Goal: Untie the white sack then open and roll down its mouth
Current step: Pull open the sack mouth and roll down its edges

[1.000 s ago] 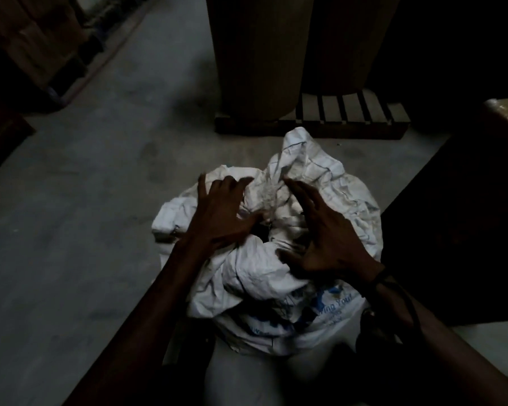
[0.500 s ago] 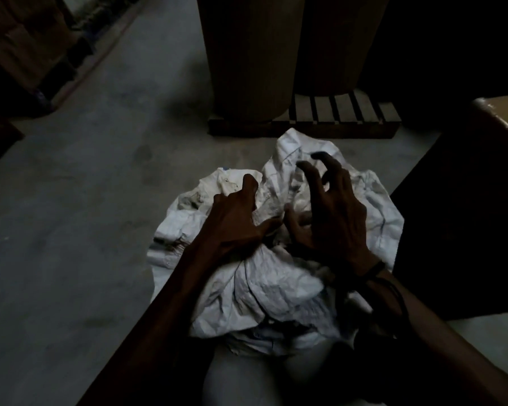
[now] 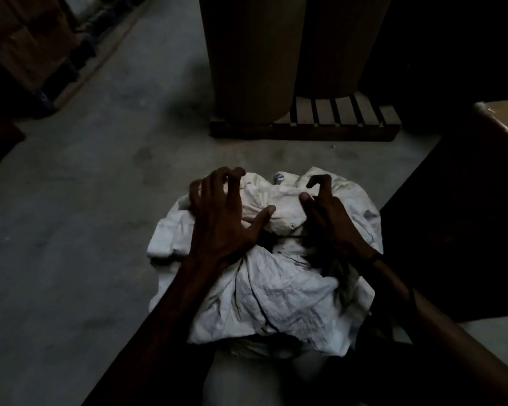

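The white sack (image 3: 276,291) sits crumpled on a grey concrete floor (image 3: 71,244). The left hand (image 3: 222,221) presses on its bunched top, fingers (image 3: 214,186) curled over the far fold, thumb stretched toward the middle. The right hand (image 3: 332,218) rests just beside it, fingertips (image 3: 320,180) hooked into the cloth, a dark band at the wrist. Beyond the fingers, two tall brown rolls (image 3: 250,54) stand on a slatted wooden pallet (image 3: 335,118).
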`<state>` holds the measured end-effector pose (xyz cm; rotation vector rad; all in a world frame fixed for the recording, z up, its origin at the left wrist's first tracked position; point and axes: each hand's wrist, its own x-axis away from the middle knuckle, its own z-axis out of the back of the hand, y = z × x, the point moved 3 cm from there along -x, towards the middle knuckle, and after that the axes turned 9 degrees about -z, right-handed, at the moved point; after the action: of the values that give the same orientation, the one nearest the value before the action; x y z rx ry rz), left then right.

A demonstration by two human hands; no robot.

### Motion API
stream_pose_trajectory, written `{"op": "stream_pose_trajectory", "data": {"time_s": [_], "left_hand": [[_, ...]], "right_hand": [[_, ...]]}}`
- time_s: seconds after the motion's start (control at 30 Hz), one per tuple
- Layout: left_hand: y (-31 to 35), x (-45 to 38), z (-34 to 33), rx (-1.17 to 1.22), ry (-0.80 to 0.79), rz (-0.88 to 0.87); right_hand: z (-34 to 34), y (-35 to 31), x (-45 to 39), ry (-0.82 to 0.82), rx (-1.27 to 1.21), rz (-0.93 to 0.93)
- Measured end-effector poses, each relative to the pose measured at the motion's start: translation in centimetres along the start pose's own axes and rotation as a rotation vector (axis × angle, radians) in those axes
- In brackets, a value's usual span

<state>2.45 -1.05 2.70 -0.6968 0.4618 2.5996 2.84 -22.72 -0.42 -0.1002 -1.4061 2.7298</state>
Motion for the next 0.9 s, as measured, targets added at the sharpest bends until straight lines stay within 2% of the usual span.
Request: {"op": "stream_pose_trajectory", "data": {"time_s": [0.07, 0.13, 0.2, 0.27, 0.37, 0.4, 0.47, 0.53, 0.57, 0.63, 0.7, 0.77, 0.9], "left_hand": [[0.5, 1.0, 0.3, -0.163, 0.006, 0.108], [0.4, 1.7, -0.1, -0.188, -0.059, 0.222], [-0.3, 1.6, -0.9, -0.019, -0.143, 0.329], [-0.8, 1.1, -1.5, 0.303, -0.181, 0.441], [0.0, -0.2, -1.9, 0.539, -0.216, 0.481], [0.0, -0.6, -2.2, 0.586, -0.229, 0.502], [-0.5, -1.3, -3.2, 0.701, -0.247, 0.581], [-1.4, -1.6, -4.1, 1.008, -0.282, 0.742], [-1.6, -1.7, -4.3, 1.2, -0.314, 0.83], [-1.7, -1.9, -4.1, 1.314, -0.299, 0.922], [-1.9, -1.9, -3.3, 1.068, -0.212, 0.846], [-1.5, -1.3, -2.0, 0.731, -0.149, 0.645], [-0.3, 1.1, 2.7, 0.225, 0.065, 0.367]], "right_hand": [[0.3, 0.0, 0.3, -0.06, -0.16, -0.02], [0.2, -0.4, 0.6, -0.17, -0.302, -0.071], [-0.1, -0.7, 0.7, -0.252, -0.354, -0.144], [-0.7, -0.1, 0.7, -0.276, -0.366, -0.277], [-1.0, 0.8, 0.7, -0.14, -0.403, -0.403], [-0.8, 0.7, 0.7, -0.043, -0.372, -0.368], [0.4, -0.5, 1.1, 0.2, -0.219, -0.168], [1.6, -2.3, 2.5, 0.37, 0.006, 0.095], [1.8, -2.9, 3.3, 0.39, 0.135, 0.191], [1.2, -3.5, 4.8, 0.329, 0.373, 0.255], [0.1, -3.1, 5.3, 0.227, 0.501, 0.156], [-0.9, -2.3, 4.4, 0.098, 0.498, 0.046], [-0.8, -2.2, 3.1, 0.021, 0.136, 0.041]]}}
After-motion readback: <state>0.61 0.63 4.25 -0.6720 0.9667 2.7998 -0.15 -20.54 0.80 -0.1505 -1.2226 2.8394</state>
